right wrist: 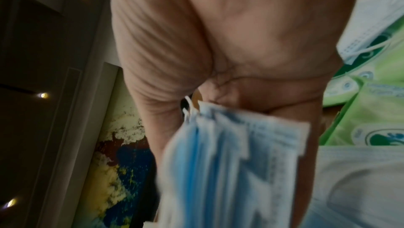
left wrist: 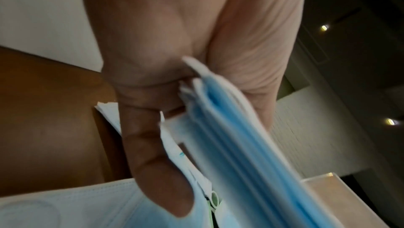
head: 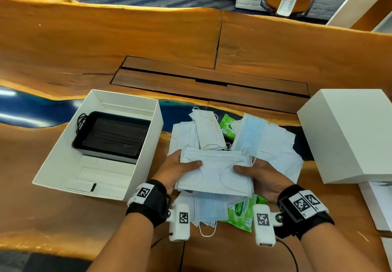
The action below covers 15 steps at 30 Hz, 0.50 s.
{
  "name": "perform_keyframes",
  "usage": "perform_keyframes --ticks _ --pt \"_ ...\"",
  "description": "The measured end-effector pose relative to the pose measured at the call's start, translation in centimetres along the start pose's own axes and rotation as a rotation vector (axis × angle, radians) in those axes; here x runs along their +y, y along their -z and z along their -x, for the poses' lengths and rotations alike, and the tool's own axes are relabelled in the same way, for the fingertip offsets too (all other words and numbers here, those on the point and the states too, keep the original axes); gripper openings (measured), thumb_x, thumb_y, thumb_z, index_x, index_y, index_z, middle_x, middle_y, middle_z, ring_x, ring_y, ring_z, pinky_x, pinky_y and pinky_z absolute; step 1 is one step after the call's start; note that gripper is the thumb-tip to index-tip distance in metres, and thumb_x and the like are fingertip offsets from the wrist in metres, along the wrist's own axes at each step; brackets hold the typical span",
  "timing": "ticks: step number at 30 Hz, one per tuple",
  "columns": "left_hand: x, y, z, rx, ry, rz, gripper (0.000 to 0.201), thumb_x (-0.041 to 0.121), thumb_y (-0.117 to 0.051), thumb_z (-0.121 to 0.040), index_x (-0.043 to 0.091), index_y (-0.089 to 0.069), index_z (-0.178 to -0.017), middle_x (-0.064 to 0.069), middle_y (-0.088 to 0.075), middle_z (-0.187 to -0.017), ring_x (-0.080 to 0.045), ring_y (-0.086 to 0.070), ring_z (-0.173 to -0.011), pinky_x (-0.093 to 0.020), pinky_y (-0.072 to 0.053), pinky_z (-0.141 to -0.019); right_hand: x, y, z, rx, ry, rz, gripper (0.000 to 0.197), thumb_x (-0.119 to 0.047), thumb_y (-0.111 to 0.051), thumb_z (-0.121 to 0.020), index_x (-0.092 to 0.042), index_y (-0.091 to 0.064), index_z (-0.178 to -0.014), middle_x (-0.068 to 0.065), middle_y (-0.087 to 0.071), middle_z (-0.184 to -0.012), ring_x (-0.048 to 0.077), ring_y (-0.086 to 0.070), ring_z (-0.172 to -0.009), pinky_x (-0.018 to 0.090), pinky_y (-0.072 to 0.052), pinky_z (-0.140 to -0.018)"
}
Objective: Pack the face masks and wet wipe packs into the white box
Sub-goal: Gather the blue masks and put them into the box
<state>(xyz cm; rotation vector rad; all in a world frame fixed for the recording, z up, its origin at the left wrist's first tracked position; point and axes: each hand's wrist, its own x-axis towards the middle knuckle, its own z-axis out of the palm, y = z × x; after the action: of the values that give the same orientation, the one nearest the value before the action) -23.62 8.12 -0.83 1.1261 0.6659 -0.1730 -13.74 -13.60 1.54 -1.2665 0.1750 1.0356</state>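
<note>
Wooden table (head: 63, 44); open white box (head: 148, 144) left, black tray inside. Left hand (head: 178, 169) and right hand (head: 261, 178) pinch mask stack (head: 216, 172) by ends above loose masks (head: 275, 144) and wipe packs (head: 239, 210). Risk: thin stack fans, ear loops snag pile, layers slip during move to box.

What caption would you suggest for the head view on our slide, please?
Both hands, left hand and right hand, hold a stack of face masks beside the open white box.

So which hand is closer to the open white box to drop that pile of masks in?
Left. The left hand grips the mask stack on the side nearest the open white box; the right hand holds the far end, so it would probably reach across.
</note>
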Motion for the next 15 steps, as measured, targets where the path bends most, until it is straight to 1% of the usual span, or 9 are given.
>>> perform_keyframes --ticks 1,3,5,7,8,10,12,13,15 --pt "-0.1 0.1 -0.2 0.002 -0.003 -0.018 0.038 0.006 -0.074 -0.082 0.011 -0.064 -0.118 -0.012 -0.072 -0.115 -0.029 -0.070 -0.101 -0.041 -0.060 -0.077 0.2 0.1 -0.1 -0.007 -0.001 0.012 0.051 0.005 -0.069 -0.074 0.003 -0.062 -0.124 0.020 -0.068 -0.120 0.034 -0.065 -0.111 0.041 -0.056 -0.091" --pt "-0.1 0.2 -0.6 0.025 -0.010 0.044 0.034 0.012 -0.073 -0.085 0.011 -0.064 -0.117 -0.013 -0.071 -0.118 -0.029 -0.069 -0.104 -0.041 -0.058 -0.084 0.6 -0.2 -0.6 0.019 0.016 0.023 0.056 0.006 -0.074 -0.068 0.004 -0.062 -0.123 0.022 -0.067 -0.120 0.033 -0.067 -0.107 0.039 -0.057 -0.089" --pt "0.1 0.0 -0.6 0.049 -0.003 0.267 0.036 0.029 -0.068 -0.087 0.012 -0.062 -0.119 -0.014 -0.070 -0.116 -0.032 -0.067 -0.105 -0.049 -0.058 -0.078 0.9 -0.6 -1.2 0.094 0.065 -0.076 0.058 0.003 -0.076 -0.066 0.004 -0.062 -0.123 0.022 -0.067 -0.120 0.032 -0.068 -0.106 0.040 -0.058 -0.087" --pt "0.2 -0.2 -0.8 0.031 -0.002 0.449 0.049 0.040 -0.063 -0.085 0.014 -0.058 -0.126 -0.014 -0.069 -0.117 -0.033 -0.065 -0.109 -0.055 -0.056 -0.082 1.3 -1.2 -1.9 0.159 0.102 -0.239 0.053 0.003 -0.073 -0.068 0.003 -0.063 -0.120 0.020 -0.068 -0.118 0.030 -0.069 -0.103 0.041 -0.060 -0.080" --pt "0.0 -0.8 -0.9 0.031 -0.011 0.492 0.052 0.039 -0.063 -0.085 0.012 -0.057 -0.128 -0.015 -0.068 -0.120 -0.033 -0.064 -0.111 -0.056 -0.054 -0.089 1.6 -1.9 -2.0 0.169 0.105 -0.276 0.050 0.004 -0.072 -0.070 0.002 -0.064 -0.119 0.019 -0.069 -0.117 0.029 -0.070 -0.102 0.041 -0.060 -0.077" --pt "-0.4 -2.1 -1.5 0.073 -0.015 0.513 0.047 0.025 -0.065 -0.086 0.007 -0.057 -0.128 -0.017 -0.067 -0.123 -0.035 -0.063 -0.116 -0.055 -0.049 -0.098 2.3 -3.7 -1.9 0.124 0.048 -0.209 0.046 0.003 -0.072 -0.073 -0.003 -0.064 -0.118 0.017 -0.071 -0.115 0.030 -0.070 -0.102 0.046 -0.059 -0.079" --pt "-0.1 -2.6 -2.2 0.139 0.011 0.514 0.040 0.011 -0.068 -0.086 0.001 -0.061 -0.124 -0.021 -0.068 -0.120 -0.039 -0.063 -0.114 -0.058 -0.047 -0.100 2.2 -4.6 -1.3 0.017 -0.047 0.041 0.045 -0.014 -0.078 -0.073 -0.008 -0.066 -0.115 0.016 -0.073 -0.110 0.032 -0.070 -0.098 0.049 -0.057 -0.083" --pt "0.2 -2.2 -2.4 0.149 0.025 0.511 0.040 0.008 -0.069 -0.085 -0.001 -0.061 -0.124 -0.023 -0.067 -0.120 -0.040 -0.064 -0.112 -0.059 -0.046 -0.100 1.5 -4.3 -1.1 0.001 -0.062 0.164 0.046 -0.026 -0.079 -0.071 -0.009 -0.067 -0.112 0.016 -0.074 -0.105 0.033 -0.071 -0.094 0.048 -0.057 -0.082" --pt "1.1 -0.6 -2.8 0.158 0.041 0.463 0.042 0.005 -0.069 -0.083 -0.002 -0.061 -0.123 -0.023 -0.068 -0.119 -0.039 -0.065 -0.109 -0.056 -0.048 -0.098 -0.3 -2.3 -1.3 0.097 -0.017 0.258 0.051 -0.042 -0.077 -0.067 -0.009 -0.067 -0.104 0.013 -0.073 -0.101 0.031 -0.071 -0.089 0.044 -0.057 -0.079"
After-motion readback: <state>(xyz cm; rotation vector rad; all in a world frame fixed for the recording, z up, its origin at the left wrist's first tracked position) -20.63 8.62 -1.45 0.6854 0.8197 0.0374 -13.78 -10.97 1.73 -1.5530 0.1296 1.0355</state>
